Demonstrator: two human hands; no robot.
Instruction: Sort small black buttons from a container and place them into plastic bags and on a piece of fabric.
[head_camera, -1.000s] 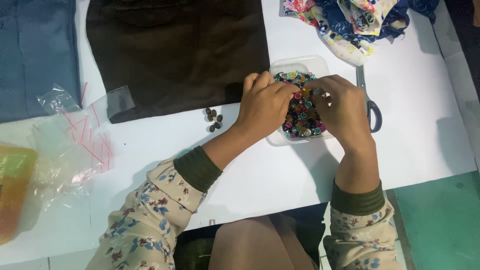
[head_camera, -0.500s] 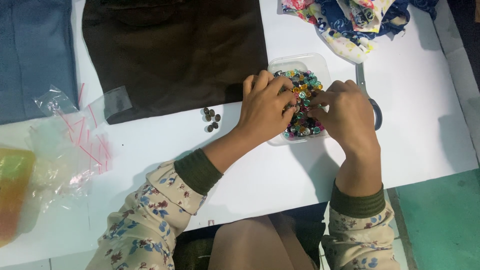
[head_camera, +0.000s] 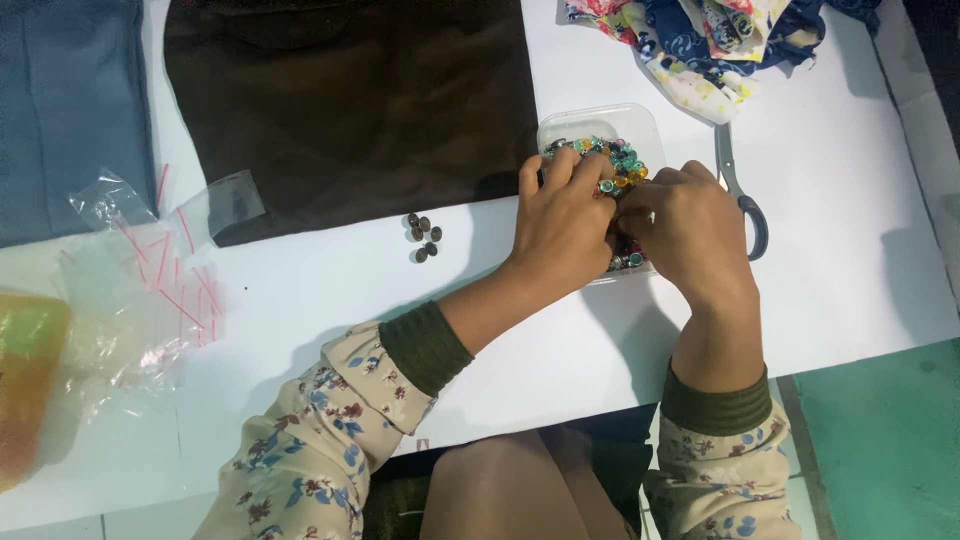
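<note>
A clear plastic tray (head_camera: 640, 125) of small coloured beads (head_camera: 612, 160) sits on the white worktop (head_camera: 850, 230), just right of a dark brown cloth (head_camera: 350, 100); its long axis runs away from the person, the far end tipped slightly leftward. Both hands rest over the near half of it, touching each other. The left hand (head_camera: 565, 225) lies curled with fingertips down among the beads; the right hand (head_camera: 690, 235) is likewise curled over the tray's near right part. Whether either hand pinches a bead I cannot tell, since the fingertips are hidden. Just right of the tray a pair of scissors (head_camera: 740, 190) lies with blades pointing away and its blue-grey handle toward the person. A little cluster of dark round buttons (head_camera: 422, 236) rests on the worktop left of the left hand, near the cloth's lower edge. Farther left are several small clear zip bags with red strips (head_camera: 150, 260), empty and crumpled, and a yellowish translucent packet (head_camera: 25, 380) at the left edge. Blue fabric (head_camera: 70, 100) lies top left; patterned fabric scraps (head_camera: 720, 35) top right.
</note>
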